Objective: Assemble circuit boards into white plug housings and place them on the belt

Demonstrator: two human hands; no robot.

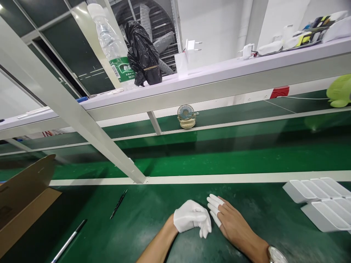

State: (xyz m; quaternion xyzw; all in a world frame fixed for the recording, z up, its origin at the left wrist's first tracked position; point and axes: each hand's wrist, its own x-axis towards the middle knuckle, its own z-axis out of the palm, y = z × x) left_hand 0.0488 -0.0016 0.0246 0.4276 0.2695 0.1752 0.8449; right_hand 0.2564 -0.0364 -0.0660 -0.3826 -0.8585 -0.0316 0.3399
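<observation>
My left hand (192,218), in a white glove, rests on the dark green mat (142,233) with its fingers curled inward and no object showing in them. Just to its right, my right hand (229,221) lies with the fingers stretched out and close together. White covers (216,201) sit on several of its fingers, and a wristwatch (276,254) is on that wrist. The hands nearly touch at the fingertips. Off to the left lie a slim black pen (119,204) and a silver pen with a dark end (69,241).
An opened cardboard box (24,204) stands at the left edge. White plastic bins (323,213) are at the right. A slanted metal post (106,148) meets the bench's back strip. Beyond are a small fan (186,116) and a raised shelf (214,78) with a bottle (109,44) and black bag (142,51).
</observation>
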